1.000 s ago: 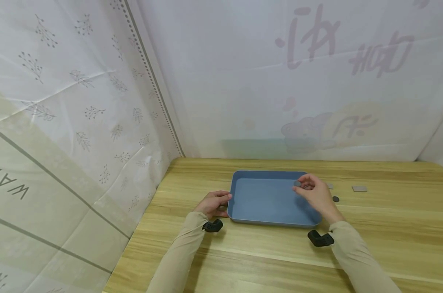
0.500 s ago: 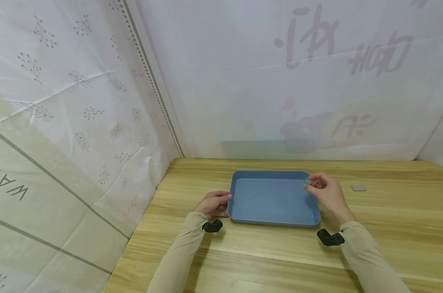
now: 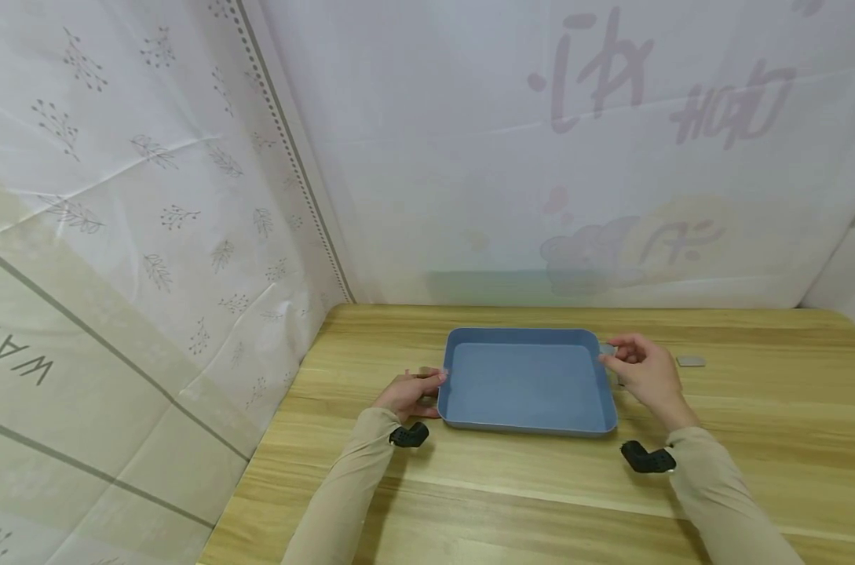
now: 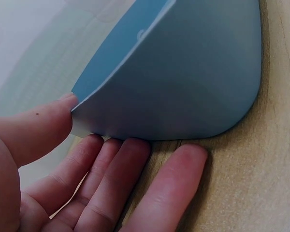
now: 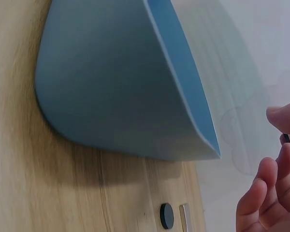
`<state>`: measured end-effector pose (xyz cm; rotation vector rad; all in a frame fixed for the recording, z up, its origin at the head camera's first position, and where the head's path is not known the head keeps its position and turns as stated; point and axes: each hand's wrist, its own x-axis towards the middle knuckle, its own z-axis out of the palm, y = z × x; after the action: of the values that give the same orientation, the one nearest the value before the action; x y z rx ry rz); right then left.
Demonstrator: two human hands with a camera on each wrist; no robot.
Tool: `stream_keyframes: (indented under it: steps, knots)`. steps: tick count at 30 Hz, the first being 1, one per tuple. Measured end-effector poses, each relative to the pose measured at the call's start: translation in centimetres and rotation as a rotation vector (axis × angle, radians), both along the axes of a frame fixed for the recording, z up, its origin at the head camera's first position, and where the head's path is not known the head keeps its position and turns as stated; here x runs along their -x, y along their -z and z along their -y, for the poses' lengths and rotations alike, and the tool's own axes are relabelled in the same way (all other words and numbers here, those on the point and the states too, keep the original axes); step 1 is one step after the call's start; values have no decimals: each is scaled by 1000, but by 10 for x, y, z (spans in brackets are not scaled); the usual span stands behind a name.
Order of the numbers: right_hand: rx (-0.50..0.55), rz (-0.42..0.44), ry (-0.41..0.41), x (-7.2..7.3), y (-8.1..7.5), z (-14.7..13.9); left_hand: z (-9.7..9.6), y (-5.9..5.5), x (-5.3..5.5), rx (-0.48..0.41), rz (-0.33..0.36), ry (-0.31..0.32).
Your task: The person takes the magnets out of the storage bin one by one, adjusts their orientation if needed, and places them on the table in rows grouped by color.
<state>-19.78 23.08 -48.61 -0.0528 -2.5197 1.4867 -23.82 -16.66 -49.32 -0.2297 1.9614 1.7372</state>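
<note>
A shallow blue tray (image 3: 526, 388) lies on the wooden table. At its left end my left hand (image 3: 414, 392) grips it, with the thumb (image 4: 58, 113) on the rim and fingertips against the lower outer wall. Just outside the right rim, my right hand (image 3: 644, 375) pinches a small grey round disc (image 3: 606, 350) between thumb and fingers. Only the disc's dark edge shows in the right wrist view. Below that hand, on the table, lie a black round disc (image 5: 167, 216) and a thin silvery rectangular piece (image 5: 185, 217).
Farther right on the wooden table (image 3: 512, 490) lies a flat grey rectangular piece (image 3: 692, 362). A pale printed cloth (image 3: 427, 157) hangs behind the table and along its left side. Black wrist cameras stick out from both sleeves.
My right hand has moved right with the disc, from above the tray's right part to just beyond its right rim. The left hand stays on the tray.
</note>
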Motion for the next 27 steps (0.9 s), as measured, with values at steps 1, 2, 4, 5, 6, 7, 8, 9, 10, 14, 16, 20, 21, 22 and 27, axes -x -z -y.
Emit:
stream_keyframes:
  steps: [1,2,4,5,6,7,8,9,10,14,16,20,21,22,27]
  knots:
    - [2,-4,-3,0,0,-1,0,0,0,-1,4,-5]
    - [1,-12,-8,-1,1,-3,0,0,0,-2,3,-4]
    - [-2,-31,-19,-2,1,-6,0,0,-1,-1,1,-6]
    - [-7,-40,-21,-2,2,-7,0,-1,-1,0,-1,-8]
    - [-9,-51,-23,-3,1,-9,0,-1,-1,1,-2,-9]
    - [-13,-57,-24,-4,1,-10,0,-1,-1,0,-3,-11]
    - [-16,-62,-24,-4,1,-12,0,-1,-1,-1,-5,-12]
    - [-18,-65,-24,-5,1,-13,0,-1,-1,-1,-5,-14]
    - [-18,-66,-25,-6,1,-14,0,-1,-1,-3,-5,-14]
    - [-6,-49,-34,-8,0,-20,0,-2,-2,-4,-3,-13]
    - [-4,-37,-31,-9,-1,-22,-1,-2,-3,-5,3,-16]
    - [-15,-23,-8,-12,-3,-27,-1,-3,-3,-3,5,-13]
    - [-23,-25,0,-13,-4,-28,-1,-3,-2,1,-2,-5]
    - [-26,-28,6,-13,-4,-29,-1,-3,-2,7,-12,4]
    - [-48,-53,27,-15,-6,-34,-1,-2,0,31,-50,42]
